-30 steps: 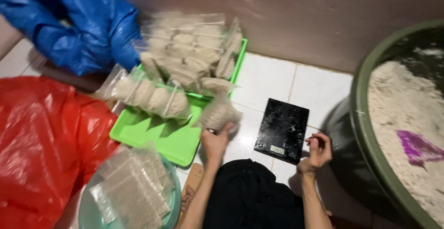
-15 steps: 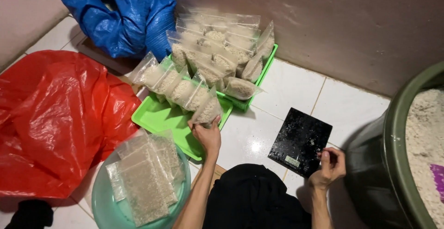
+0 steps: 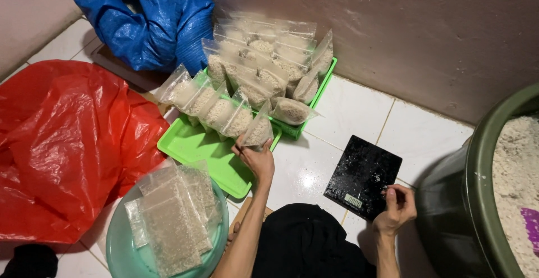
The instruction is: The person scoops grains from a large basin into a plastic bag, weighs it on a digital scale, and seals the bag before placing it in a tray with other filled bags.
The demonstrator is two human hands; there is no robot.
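Note:
My left hand (image 3: 255,159) grips the lower edge of a small clear bag of pale grain (image 3: 259,130), which stands at the end of a row of filled bags (image 3: 210,106) on a green tray (image 3: 197,150). My right hand (image 3: 397,208) rests with curled fingers at the near right corner of a flat black kitchen scale (image 3: 365,175) on the white tiled floor. Nothing lies on the scale. Behind the row, several more filled bags (image 3: 269,59) stand stacked in a second green tray (image 3: 321,90) against the wall.
A teal basin (image 3: 120,248) at lower left holds flat empty clear bags (image 3: 171,216). A crumpled red plastic sheet (image 3: 67,143) lies on the left, a blue one (image 3: 149,22) in the corner. A large dark green tub (image 3: 485,188) of pale grain stands at right.
The view shifted left and down. My left hand has brought the small bag down onto the end of the row on the tray. My right hand stays by the scale.

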